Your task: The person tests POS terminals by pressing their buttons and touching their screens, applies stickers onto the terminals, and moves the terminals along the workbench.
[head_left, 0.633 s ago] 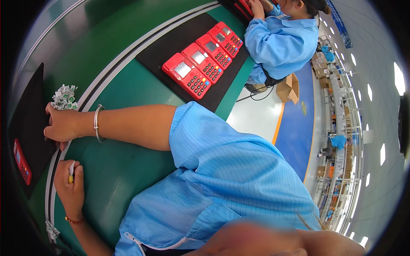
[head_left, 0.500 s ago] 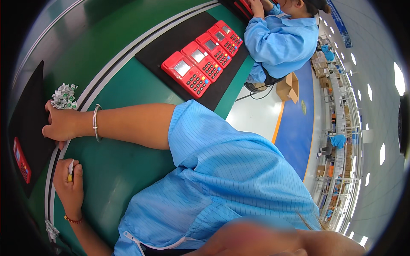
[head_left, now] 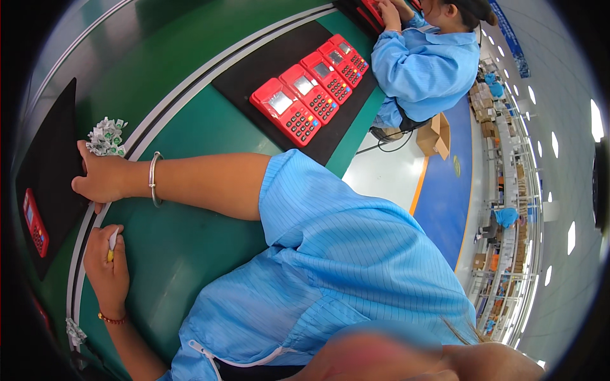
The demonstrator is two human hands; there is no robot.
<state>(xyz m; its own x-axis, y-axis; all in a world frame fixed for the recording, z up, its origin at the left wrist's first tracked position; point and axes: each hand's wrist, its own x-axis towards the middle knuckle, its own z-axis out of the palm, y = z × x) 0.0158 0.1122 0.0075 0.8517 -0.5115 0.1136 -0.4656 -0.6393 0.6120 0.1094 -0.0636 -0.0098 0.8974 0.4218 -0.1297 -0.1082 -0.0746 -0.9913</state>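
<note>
My right hand, its wrist in a silver bangle, reaches left to the rail at the far table edge. Its visible fingers are bent and spaced apart; some tips are hidden, and no held thing shows. Right behind it sits a heap of small white packets with green marks. My left hand, a beaded bracelet on its wrist, is closed around a small white piece with a yellow part, too small to name. Past my hands a red card terminal lies on a black mat on the green belt.
Several red card terminals stand in a row on another black mat on the green table. More white packets lie by the rail at lower left. A co-worker sits farther along. An open carton stands on the floor.
The whole view has shifted slightly. The far mat and its terminal have moved up along the belt, and another red thing appears at lower left. Both hands keep nearly the same pose.
</note>
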